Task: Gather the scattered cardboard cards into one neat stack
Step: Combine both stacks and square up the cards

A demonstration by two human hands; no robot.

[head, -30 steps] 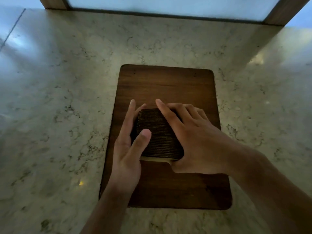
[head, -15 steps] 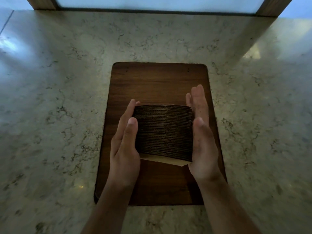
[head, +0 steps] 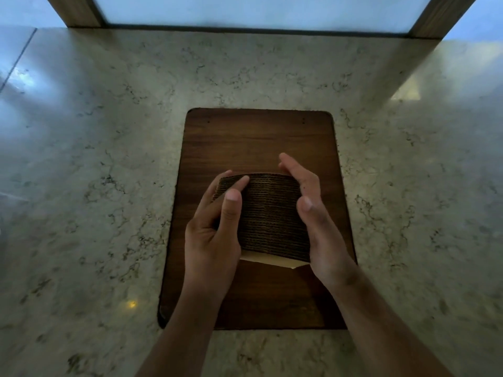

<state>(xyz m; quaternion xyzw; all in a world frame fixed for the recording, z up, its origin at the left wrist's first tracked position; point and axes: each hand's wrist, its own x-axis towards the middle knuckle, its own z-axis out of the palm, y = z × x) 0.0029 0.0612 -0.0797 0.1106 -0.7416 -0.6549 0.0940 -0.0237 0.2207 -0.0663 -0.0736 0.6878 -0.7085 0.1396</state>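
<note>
A thick stack of brown corrugated cardboard cards (head: 269,216) stands on edge on a dark wooden board (head: 258,137), its ribbed edges facing up and a pale card face showing at its near end. My left hand (head: 215,227) grips the stack's left side, thumb and a finger laid over its top. My right hand (head: 313,213) is flat against the right side, fingers straight and pointing away from me. No loose cards show elsewhere.
The board lies on a pale marble surface (head: 95,186). A frosted glass panel (head: 245,9) in a wooden frame runs along the far edge.
A second ago my right hand lay across the top of the stack; it has swung round to press the right side. My left hand's thumb and finger now lie further over the top.
</note>
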